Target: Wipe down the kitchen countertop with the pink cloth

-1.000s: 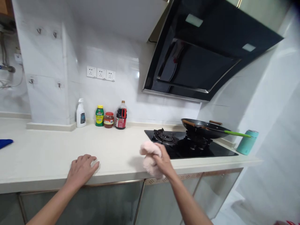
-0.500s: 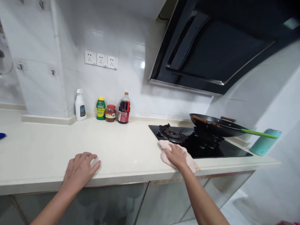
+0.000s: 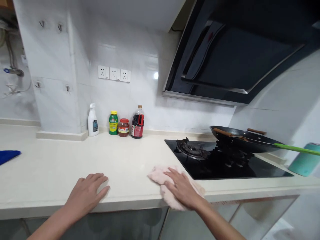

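My right hand (image 3: 182,188) presses a pale pink cleaning cloth (image 3: 160,174) onto the white countertop (image 3: 120,160), left of the stove's front corner. Part of the cloth lies under the palm, and its lower end hangs over the counter's front edge. My left hand (image 3: 87,190) is at the front edge of the counter, palm down, thumb apart from the fingers, holding nothing. To the right is the black gas stove (image 3: 202,166), with a wok (image 3: 246,138) on its far burner.
Against the back wall stand a white spray bottle (image 3: 93,121), a green bottle (image 3: 113,123), a red-lidded jar (image 3: 123,128) and a dark sauce bottle (image 3: 137,123). A green-handled utensil (image 3: 297,148) juts from the wok towards a teal canister (image 3: 303,163). Blue cloth-like material (image 3: 8,156) lies far left.
My right hand has slid the cloth leftward and nearer, off the stove's edge onto the countertop. The left hand stays near the front edge. The view has shifted slightly left.
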{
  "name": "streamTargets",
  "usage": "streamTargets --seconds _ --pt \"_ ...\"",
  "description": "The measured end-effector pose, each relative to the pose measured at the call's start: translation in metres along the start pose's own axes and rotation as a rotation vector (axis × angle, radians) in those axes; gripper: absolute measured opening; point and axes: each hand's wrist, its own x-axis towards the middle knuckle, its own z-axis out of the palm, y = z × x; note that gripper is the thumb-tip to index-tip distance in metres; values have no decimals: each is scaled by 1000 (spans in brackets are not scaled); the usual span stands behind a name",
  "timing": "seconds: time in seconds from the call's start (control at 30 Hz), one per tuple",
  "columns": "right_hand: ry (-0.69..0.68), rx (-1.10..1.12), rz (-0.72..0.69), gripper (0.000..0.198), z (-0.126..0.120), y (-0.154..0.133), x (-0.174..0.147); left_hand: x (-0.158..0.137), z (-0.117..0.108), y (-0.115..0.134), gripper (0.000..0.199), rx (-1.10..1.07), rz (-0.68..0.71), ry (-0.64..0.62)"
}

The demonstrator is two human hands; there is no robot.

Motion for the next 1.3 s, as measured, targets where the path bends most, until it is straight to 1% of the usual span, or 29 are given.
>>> streamTargets --seconds 0.07,0.1,0.2,0.3,0.43,0.6,0.67,0.73,0.8,0.83,0.9,0.97,1.03,1.1,1.13,1.2,1.23,1.3 --pt "18 -67 69 61 -1 28 2 4 -4 -8 34 -26 76 -42" --pt "24 -97 79 63 0 39 7 6 -4 -11 34 -37 100 -59" --pt "38 -159 45 64 6 60 34 9 -3 -13 35 -79 92 -70" --pt "38 -198 38 63 13 66 73 7 3 -12 36 -139 49 -53" --pt "31 -224 84 60 16 67 133 3 8 -14 39 -205 46 -25" --pt "50 -192 137 51 20 59 204 4 12 -15 33 -215 53 49" --pt "69 -171 193 56 28 46 231 5 13 -14 30 -208 68 63" --pt "73 -146 242 64 39 24 256 6 12 -12 28 -203 73 68" --pt "48 -118 237 70 54 -10 278 6 11 -11 26 -205 74 68" --pt "26 -102 207 71 61 -31 286 6 9 -10 25 -209 72 65" --pt "-32 -68 99 72 77 -77 296 5 6 -9 24 -220 60 58" --pt "-96 -34 -52 72 90 -126 292 4 4 -8 22 -233 46 43" --pt "-157 -7 -217 69 100 -168 277 3 3 -8 21 -243 32 26" --pt "-207 15 -374 65 105 -194 255 1 3 -9 22 -253 17 10" --pt "-223 26 -442 62 105 -201 244 1 3 -10 23 -258 11 8" --pt "-231 36 -510 57 101 -197 227 0 3 -11 24 -265 5 9" --pt "-222 35 -503 55 97 -189 222 0 3 -11 24 -265 5 9" --pt "-190 19 -416 54 84 -159 217 0 0 -11 23 -260 4 1"
